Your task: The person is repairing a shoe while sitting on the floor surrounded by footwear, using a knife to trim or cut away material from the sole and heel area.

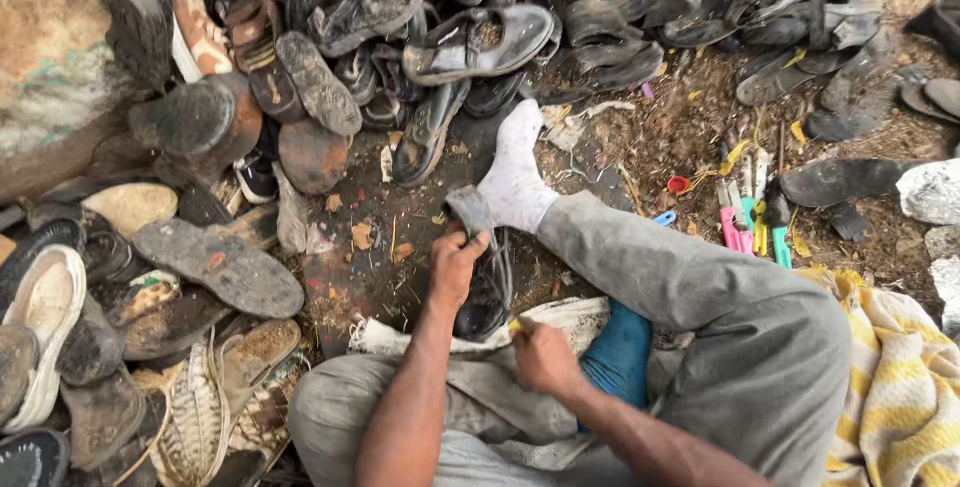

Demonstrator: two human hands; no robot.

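Note:
A dark worn shoe point(488, 292) lies between my legs on a dirty white cloth point(560, 319). My left hand point(455, 265) grips the shoe's upper edge, next to a grey flap point(470, 209) that sticks up. Just below the shoe, my right hand point(543, 355) is closed on a small yellowish tool, most of it hidden. A foot in a white sock point(515, 179) rests on the ground beyond the shoe. Grey trousers point(720, 307) cover my bent legs.
Piles of old shoes and soles point(220, 265) crowd the left side and the far edge point(480, 42). Several coloured hand tools point(750, 219) lie on the dirt at right. A yellow-and-white cloth point(900, 377) lies at the lower right.

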